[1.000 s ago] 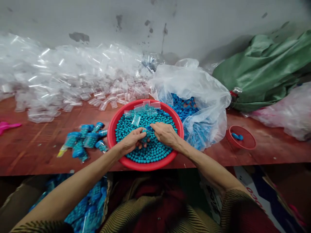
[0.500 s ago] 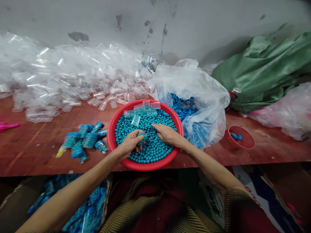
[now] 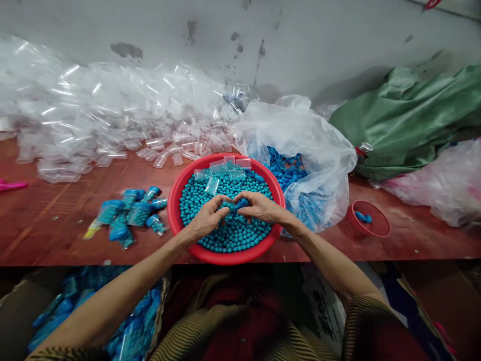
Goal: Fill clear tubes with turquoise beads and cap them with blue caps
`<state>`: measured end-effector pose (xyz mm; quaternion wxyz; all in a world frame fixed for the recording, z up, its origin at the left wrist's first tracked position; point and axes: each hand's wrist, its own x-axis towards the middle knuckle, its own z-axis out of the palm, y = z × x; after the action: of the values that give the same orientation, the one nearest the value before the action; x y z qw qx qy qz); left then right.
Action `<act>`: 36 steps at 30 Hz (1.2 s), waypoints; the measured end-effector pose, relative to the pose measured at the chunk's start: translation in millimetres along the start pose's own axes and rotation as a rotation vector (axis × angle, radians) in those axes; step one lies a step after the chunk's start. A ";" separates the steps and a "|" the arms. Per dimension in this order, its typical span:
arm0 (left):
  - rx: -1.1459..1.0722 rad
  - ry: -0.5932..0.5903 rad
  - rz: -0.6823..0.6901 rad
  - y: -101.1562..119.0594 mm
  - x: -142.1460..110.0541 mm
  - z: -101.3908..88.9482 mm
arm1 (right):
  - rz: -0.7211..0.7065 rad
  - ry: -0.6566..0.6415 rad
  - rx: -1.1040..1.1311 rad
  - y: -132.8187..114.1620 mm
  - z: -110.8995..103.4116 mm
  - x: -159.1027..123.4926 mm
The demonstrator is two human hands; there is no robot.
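Above a red plastic basin (image 3: 174,210) of turquoise beads (image 3: 233,239), the left hand (image 3: 206,216) grips a small clear bead container (image 3: 227,205); the right hand (image 3: 262,206) pinches a blue cap (image 3: 242,202) right beside it.

The gap seen half a second ago between the left grip (image 3: 206,217) and the right grip (image 3: 262,206) has been closed, with the fingertips now brought almost together. A blue cap (image 3: 242,203) is now held in the right fingers, right beside the bead-filled clear container (image 3: 227,204) that has been raised slightly on the left. By a shift of the view, a red object (image 3: 432,4) has been revealed at the top right.
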<state>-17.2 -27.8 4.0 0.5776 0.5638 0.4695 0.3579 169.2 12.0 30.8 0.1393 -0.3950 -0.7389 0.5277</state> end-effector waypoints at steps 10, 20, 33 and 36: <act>-0.012 0.047 -0.020 0.7 -3.0 -2.0 | -0.163 0.328 0.024 13.3 12.3 2.3; -0.100 0.021 -0.060 1.2 -6.6 1.3 | -0.194 0.343 -0.025 12.1 26.6 3.4; -0.149 0.007 -0.056 2.3 -9.4 1.5 | -0.247 0.516 -0.003 10.3 33.6 -4.0; -0.182 0.012 -0.068 2.6 -9.9 0.3 | -0.366 0.581 -0.243 11.2 34.2 -6.3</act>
<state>-19.6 -37.0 7.9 0.6354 0.4906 0.4574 0.3825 156.9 -14.1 8.4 0.3875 -0.4032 -0.7845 0.2681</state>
